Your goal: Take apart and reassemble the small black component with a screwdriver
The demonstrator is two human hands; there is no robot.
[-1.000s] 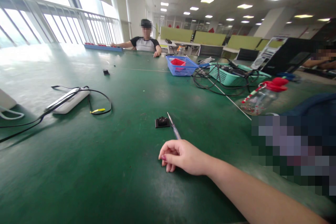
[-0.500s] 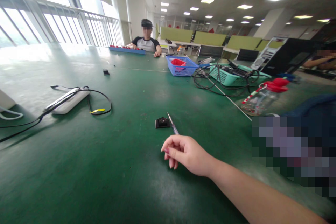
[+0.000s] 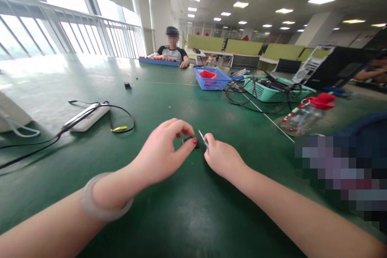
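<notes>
A small black block-like part point(image 3: 197, 144) lies on the green table. My left hand point(image 3: 165, 147), with a pale bangle on its wrist, curls over it, thumb and fingertips closed on the part and covering much of it. Just to the right, my right hand point(image 3: 225, 155) grips a slim tool point(image 3: 202, 137) with a pointed, light metal tip. That tip points away from me, close beside the black part but apart from it. Most of the tool's handle is hidden inside my fingers.
A white device point(image 3: 87, 117) with a black strap lies left. Further off are a small black piece point(image 3: 127, 86), a blue basket point(image 3: 213, 84), a green basket point(image 3: 260, 94) with cables and a red-lidded bottle point(image 3: 308, 115). Another person point(image 3: 172, 53) sits across, behind a blue tray point(image 3: 159, 62).
My left hand has come in from the left and closed on the black part. My right hand, earlier loosely curled below the tool, now holds it.
</notes>
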